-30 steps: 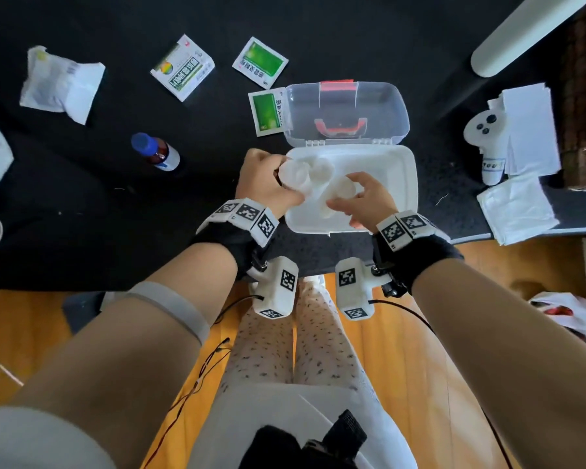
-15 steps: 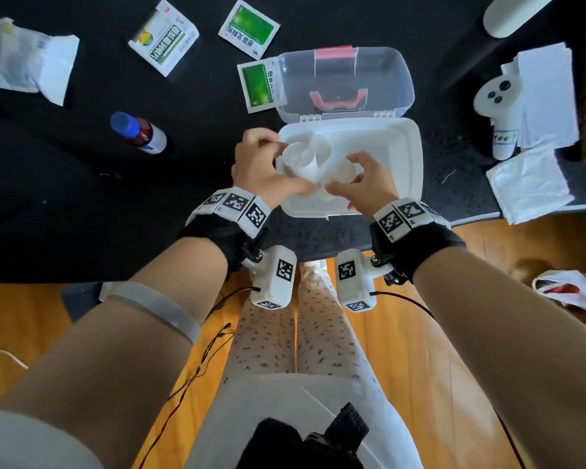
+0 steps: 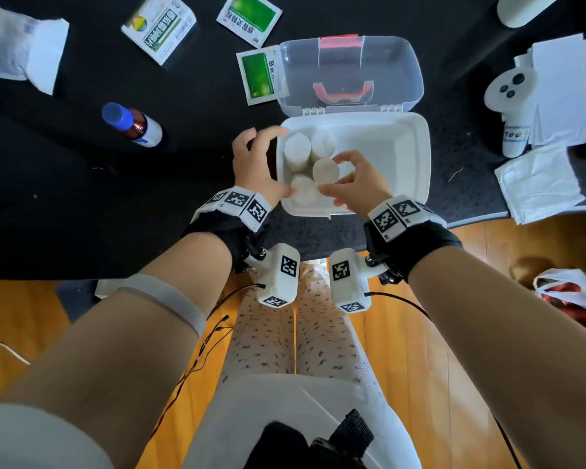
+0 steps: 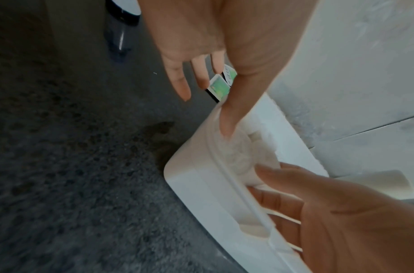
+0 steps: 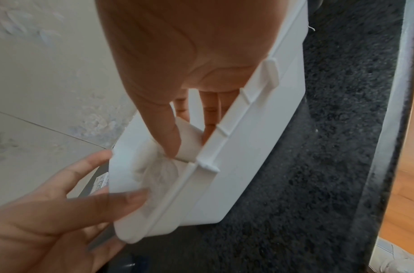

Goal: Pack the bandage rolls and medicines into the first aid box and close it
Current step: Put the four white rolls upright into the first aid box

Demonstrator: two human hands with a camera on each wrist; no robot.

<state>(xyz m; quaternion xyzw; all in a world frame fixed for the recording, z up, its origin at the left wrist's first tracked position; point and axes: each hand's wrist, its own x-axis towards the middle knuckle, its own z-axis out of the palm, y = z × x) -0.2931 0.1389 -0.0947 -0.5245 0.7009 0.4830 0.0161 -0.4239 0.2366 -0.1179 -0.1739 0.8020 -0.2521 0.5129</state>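
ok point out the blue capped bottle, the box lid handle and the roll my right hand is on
blue-capped bottle (image 3: 131,124), head view, on its neck
red lid handle (image 3: 343,94), head view, mid-handle
bandage roll (image 3: 324,169), head view, its top face, under the right hand (image 3: 356,184)

I seem to be at home, in a lived-in room rather than a lab or shop. My legs in spotted leggings (image 3: 298,336) stand on a warm wooden floor (image 3: 403,350) in the lower half of the frame, and a dark, carpet-like mat (image 3: 65,204) covers the surface across the top. A loose plastic bag (image 3: 570,294) lies on the floor at the right edge. The right wrist view shows a pale, scuffed wall (image 5: 49,70) at upper left.
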